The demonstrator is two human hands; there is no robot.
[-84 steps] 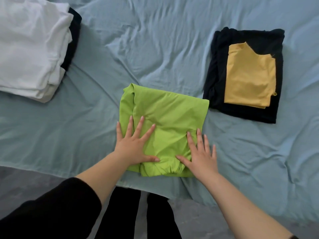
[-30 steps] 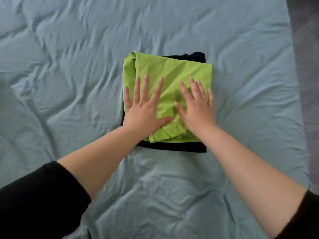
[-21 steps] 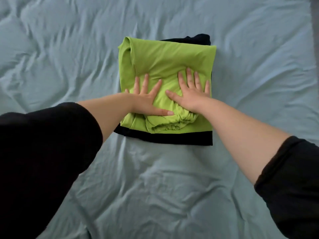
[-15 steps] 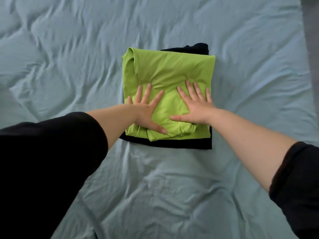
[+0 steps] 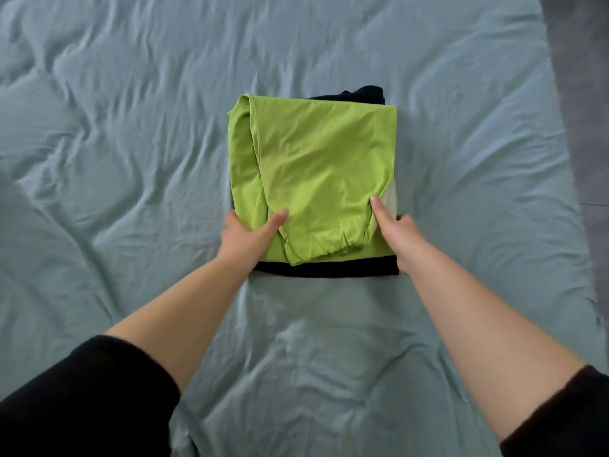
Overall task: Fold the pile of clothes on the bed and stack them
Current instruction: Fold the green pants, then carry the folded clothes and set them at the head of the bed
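Observation:
A folded lime-green garment (image 5: 316,166) lies on top of a folded black garment (image 5: 329,270), making a stack in the middle of the bed. My left hand (image 5: 245,234) grips the stack's near left edge, thumb on the green cloth and fingers tucked under. My right hand (image 5: 393,230) grips the near right edge the same way, thumb on top. A sliver of pale cloth (image 5: 390,201) shows at the right side between the layers.
The bed is covered by a wrinkled light blue sheet (image 5: 131,159). Its right edge (image 5: 566,179) runs down beside a grey floor (image 5: 590,94). My black sleeves fill the bottom corners.
My hands were pressing flat on the green garment; they have slid to the stack's near side edges and taken hold of it. Earlier, the green garment was moved onto the black pile.

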